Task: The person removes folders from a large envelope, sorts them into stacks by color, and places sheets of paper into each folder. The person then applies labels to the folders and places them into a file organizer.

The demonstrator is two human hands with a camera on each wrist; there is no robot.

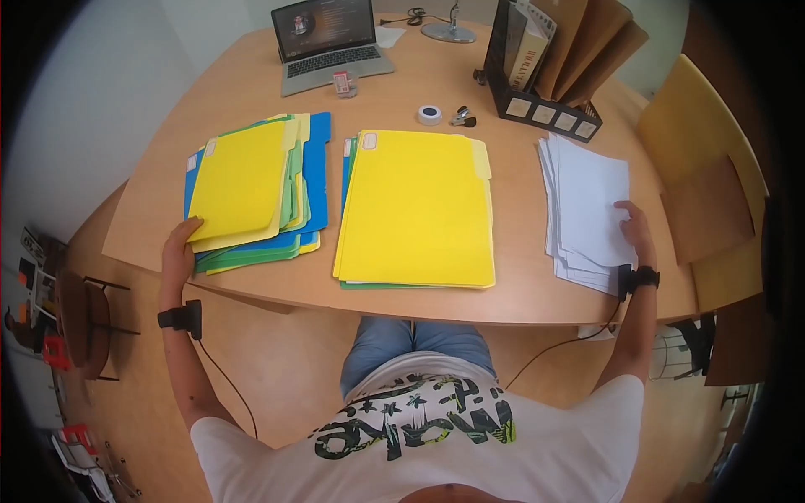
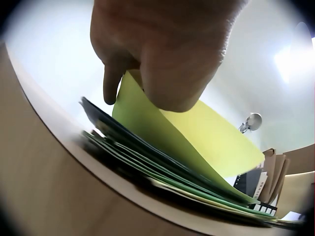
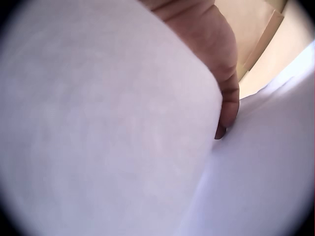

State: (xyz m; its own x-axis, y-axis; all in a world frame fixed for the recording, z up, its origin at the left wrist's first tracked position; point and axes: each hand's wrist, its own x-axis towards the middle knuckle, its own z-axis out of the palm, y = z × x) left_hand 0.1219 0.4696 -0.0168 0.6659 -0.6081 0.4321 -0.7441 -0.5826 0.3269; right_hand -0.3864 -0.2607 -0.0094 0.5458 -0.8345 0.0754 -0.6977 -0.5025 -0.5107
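At the left of the desk, my left hand (image 1: 178, 251) pinches the near left corner of a yellow file folder (image 1: 241, 176). That folder tops a loose pile of blue, green and yellow folders; in the left wrist view its held edge bends up from the green folders (image 2: 162, 164) below. On the right, my right hand (image 1: 638, 235) holds the right edge of a white sheet (image 1: 594, 193) on a stack of papers. The right wrist view has the sheet (image 3: 108, 123) lifted and curved, with fingers (image 3: 228, 110) at its edge. Between the hands lies a second folder pile topped by a yellow folder (image 1: 415, 210).
An open laptop (image 1: 331, 63) stands at the back left, a small red-and-white box (image 1: 342, 84) before it. A white tape roll (image 1: 429, 114) and a black clip-like item (image 1: 463, 117) lie mid-desk. A black file holder (image 1: 545, 113) and lamp base (image 1: 449, 32) stand behind.
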